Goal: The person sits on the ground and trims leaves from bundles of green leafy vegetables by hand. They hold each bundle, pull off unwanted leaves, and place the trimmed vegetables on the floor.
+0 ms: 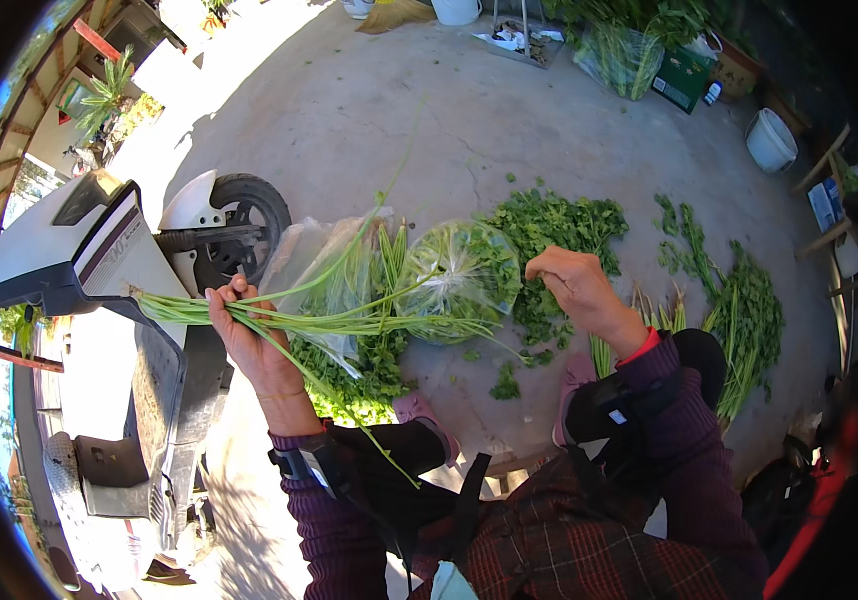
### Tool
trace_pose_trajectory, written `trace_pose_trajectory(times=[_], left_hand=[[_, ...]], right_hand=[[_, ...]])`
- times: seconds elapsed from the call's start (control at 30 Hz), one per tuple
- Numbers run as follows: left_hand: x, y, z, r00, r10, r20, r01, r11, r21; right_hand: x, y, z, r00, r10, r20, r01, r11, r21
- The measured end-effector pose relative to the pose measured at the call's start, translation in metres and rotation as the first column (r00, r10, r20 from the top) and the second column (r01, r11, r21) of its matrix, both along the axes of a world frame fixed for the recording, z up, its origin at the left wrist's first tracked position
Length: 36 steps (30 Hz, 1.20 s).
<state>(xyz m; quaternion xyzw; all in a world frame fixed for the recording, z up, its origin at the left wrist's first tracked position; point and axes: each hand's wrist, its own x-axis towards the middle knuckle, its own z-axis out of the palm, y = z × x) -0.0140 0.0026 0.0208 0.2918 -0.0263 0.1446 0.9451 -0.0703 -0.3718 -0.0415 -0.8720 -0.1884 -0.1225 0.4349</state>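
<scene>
A bunch of long green herb stems, roots at the left end, lies across my left hand, whose fingers are curled around it. One stem hangs down towards my lap. My right hand is raised to the right with its fingers bent together; whether anything is between them cannot be told. Below it lies a heap of leafy green herbs. A clear plastic bag of greens sits between my hands, and a flatter clear plastic bag lies beyond my left hand. More bundled leafy herbs rest at the right.
A white scooter stands close on the left, its front wheel near the bags. Farther off are a dustpan, a broom, a bag of green stalks, a green box and a white bucket.
</scene>
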Motion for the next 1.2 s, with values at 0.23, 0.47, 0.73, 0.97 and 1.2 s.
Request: trace_pose_trajectory(times=[0.23, 0.47, 0.73, 0.97, 1.2], left_hand=[[-0.001, -0.011, 0.002, 0.999, -0.026, -0.034, 0.027, 0.999, 0.037], [0.0, -0.026, 0.003, 0.997, -0.073, 0.017, 0.071, 0.993, 0.099], [-0.002, -0.042, 0.003, 0.997, -0.055, -0.057, 0.065, 0.982, 0.175], [-0.003, -0.04, 0.003, 0.996, -0.054, -0.072, 0.066, 0.983, 0.172], [0.0, -0.041, -0.002, 0.994, -0.046, -0.1, 0.061, 0.987, 0.146]], right_hand=[[-0.004, 0.01, 0.039, 0.955, 0.137, -0.263, 0.075, 0.747, 0.661], [-0.011, 0.02, 0.055, 0.967, 0.157, -0.198, -0.026, 0.841, 0.54], [-0.011, 0.039, 0.05, 0.911, 0.392, -0.126, -0.269, 0.797, 0.541], [-0.014, 0.037, 0.053, 0.9, 0.436, -0.016, -0.354, 0.751, 0.556], [-0.014, 0.035, 0.052, 0.897, 0.442, 0.027, -0.397, 0.774, 0.494]])
